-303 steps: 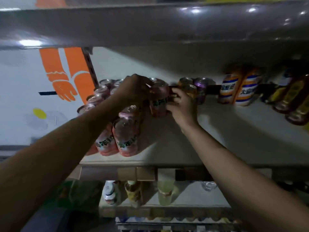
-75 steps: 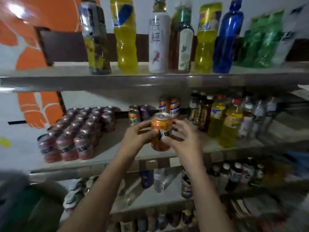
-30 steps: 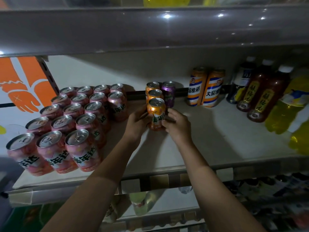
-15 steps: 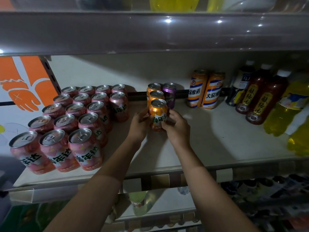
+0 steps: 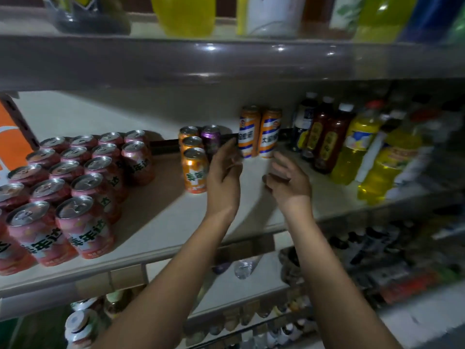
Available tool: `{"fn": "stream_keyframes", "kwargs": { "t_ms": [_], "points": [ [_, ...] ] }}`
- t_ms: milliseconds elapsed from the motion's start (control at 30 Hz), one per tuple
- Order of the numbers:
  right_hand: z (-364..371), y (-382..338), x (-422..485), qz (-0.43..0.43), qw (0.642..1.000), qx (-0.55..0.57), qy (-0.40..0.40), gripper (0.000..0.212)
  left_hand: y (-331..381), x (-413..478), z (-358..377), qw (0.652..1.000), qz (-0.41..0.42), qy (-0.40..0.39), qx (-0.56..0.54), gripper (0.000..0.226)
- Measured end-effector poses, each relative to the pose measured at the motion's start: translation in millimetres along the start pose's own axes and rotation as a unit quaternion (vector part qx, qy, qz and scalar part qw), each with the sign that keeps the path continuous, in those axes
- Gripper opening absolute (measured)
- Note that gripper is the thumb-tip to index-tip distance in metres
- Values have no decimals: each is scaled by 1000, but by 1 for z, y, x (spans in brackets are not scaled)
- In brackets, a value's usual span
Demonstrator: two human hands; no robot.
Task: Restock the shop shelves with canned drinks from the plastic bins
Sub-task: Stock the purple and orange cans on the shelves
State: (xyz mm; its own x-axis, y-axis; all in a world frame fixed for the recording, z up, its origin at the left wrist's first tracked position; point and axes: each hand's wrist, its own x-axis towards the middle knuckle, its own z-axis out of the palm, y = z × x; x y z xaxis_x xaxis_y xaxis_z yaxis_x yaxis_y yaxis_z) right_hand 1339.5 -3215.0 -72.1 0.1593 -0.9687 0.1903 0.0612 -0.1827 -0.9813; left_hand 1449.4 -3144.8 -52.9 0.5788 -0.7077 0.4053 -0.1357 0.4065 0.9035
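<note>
Both hands have been drawn off the orange can [image 5: 195, 170], which was gripped a moment earlier and is now left standing upright on the shelf [image 5: 161, 238]. The left hand [image 5: 224, 182] is held just right of that can, fingers loosely extended and empty; contact cannot be told. The right hand [image 5: 289, 183] is held further right, relaxed, nothing grasped. A purple can [image 5: 210, 139] is seen behind the orange can, and pink cans [image 5: 83, 197] are massed to its left.
</note>
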Motion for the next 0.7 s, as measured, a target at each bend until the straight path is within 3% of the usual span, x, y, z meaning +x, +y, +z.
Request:
{"fn": "stream_keyframes", "kwargs": {
  "t_ms": [167,400,700],
  "points": [
    [-94,-39,-17,-30,997,-9,70,54,32,-23,86,988,-46,-132,-59,50],
    [-215,-89,-50,-89,983,-22,160,54,68,-78,189,959,-37,-263,-97,42],
    [-374,-141,-114,-118,950,-65,281,52,124,-171,331,885,-44,-428,-176,41]
  ]
}}
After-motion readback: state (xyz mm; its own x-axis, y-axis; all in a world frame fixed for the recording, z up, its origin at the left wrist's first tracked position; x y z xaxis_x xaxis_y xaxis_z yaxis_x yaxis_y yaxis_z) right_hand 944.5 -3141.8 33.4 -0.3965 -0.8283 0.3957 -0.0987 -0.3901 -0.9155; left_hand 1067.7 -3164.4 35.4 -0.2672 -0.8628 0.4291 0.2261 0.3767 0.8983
